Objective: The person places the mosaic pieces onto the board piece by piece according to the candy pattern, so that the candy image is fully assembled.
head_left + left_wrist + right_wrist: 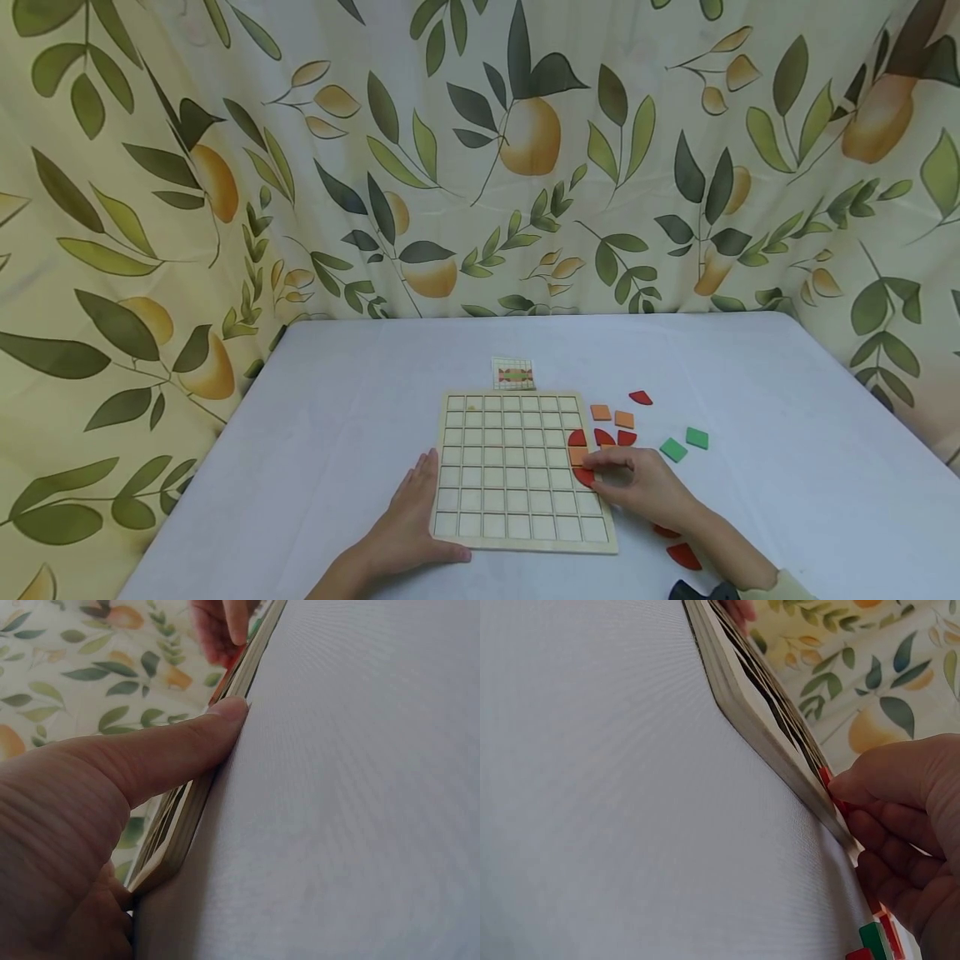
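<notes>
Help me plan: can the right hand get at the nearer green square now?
Probably yes: nothing visible separates the right hand from the green square, though that hand is busy with a red piece on the board.

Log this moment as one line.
left hand: holds board at near-left corner; right hand: touches red piece at board's right side; orange square: on board; green squares: right of board

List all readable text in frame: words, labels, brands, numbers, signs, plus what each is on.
None readable in any view.
Grid board: no lettering visible.
Small card: coloured pattern on a grid; any print too small to read.
Coloured tiles: no marks visible.
</notes>
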{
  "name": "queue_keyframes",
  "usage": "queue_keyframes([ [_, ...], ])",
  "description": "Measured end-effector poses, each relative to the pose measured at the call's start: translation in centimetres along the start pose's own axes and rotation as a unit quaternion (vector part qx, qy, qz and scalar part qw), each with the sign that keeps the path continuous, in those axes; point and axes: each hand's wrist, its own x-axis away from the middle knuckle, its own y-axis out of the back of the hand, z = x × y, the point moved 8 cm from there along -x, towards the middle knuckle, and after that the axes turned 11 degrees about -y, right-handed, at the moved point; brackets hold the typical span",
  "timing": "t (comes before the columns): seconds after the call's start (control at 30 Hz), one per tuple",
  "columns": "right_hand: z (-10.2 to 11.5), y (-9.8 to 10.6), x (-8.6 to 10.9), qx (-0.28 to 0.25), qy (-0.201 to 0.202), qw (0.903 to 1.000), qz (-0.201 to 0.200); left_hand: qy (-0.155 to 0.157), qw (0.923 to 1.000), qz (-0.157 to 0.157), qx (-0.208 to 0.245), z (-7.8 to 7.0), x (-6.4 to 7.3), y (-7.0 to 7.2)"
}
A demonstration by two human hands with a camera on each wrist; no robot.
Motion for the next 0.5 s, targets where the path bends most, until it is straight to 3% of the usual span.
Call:
queue_keyframes([
  [0.5,0.57,-0.01,0.16,0.006,0.025,0.9997,0.002,0.002,1.0,0.005,-0.002,-0.03,0.01,0.07],
])
